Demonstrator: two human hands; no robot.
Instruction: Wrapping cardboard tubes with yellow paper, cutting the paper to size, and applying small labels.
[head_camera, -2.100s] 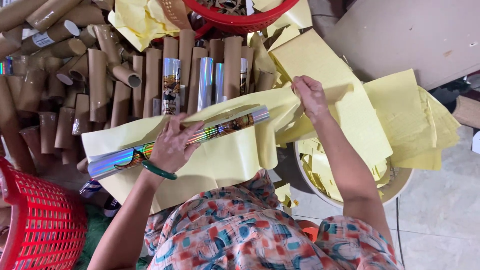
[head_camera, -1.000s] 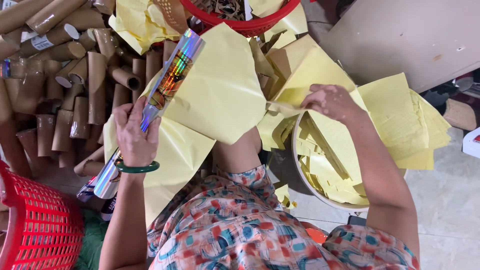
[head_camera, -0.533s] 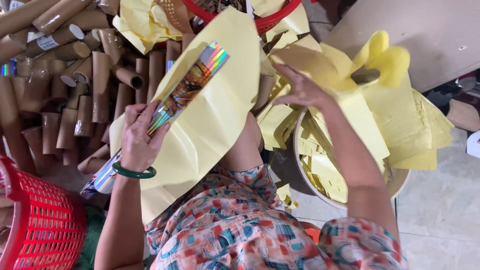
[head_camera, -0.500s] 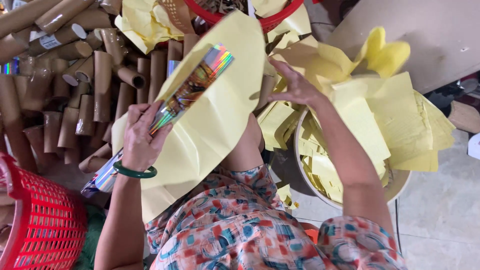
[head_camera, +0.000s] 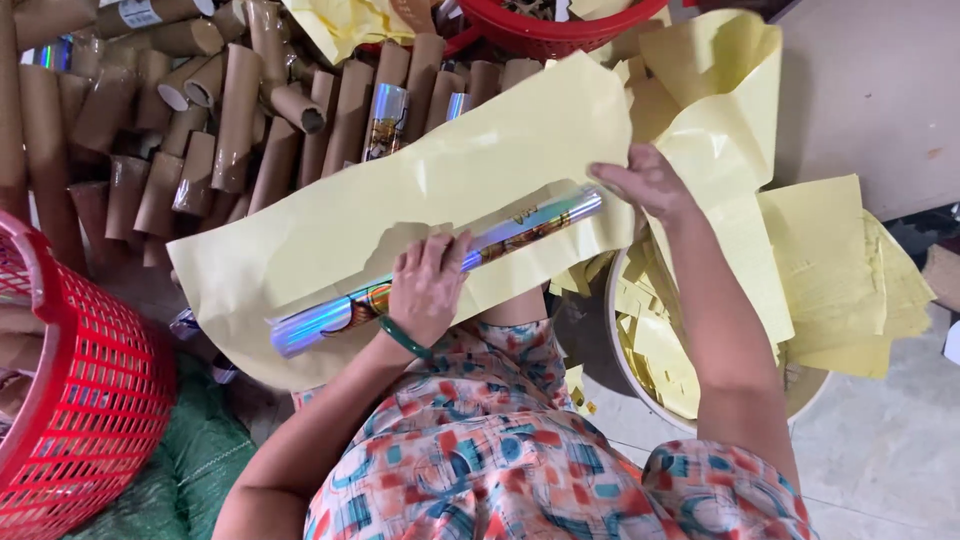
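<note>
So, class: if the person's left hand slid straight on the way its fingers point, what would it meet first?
The left hand lies on the shiny tube, fingers pointing away from the body. Going on, it would probably cross the yellow sheet first, then the brown cardboard tubes beyond it.

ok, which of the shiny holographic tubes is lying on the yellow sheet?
The long holographic tube under the left hand, lying across the yellow sheet. The other shiny tubes stand among the brown cardboard ones.

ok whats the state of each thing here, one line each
shiny foil tube: lying flat on the sheet, pinned by left hand
yellow sheet: spread open, creased, right hand at its edge
cardboard tubes: bare, piled
red basket: standing upright at the left
round tub: filled with yellow scraps
</note>
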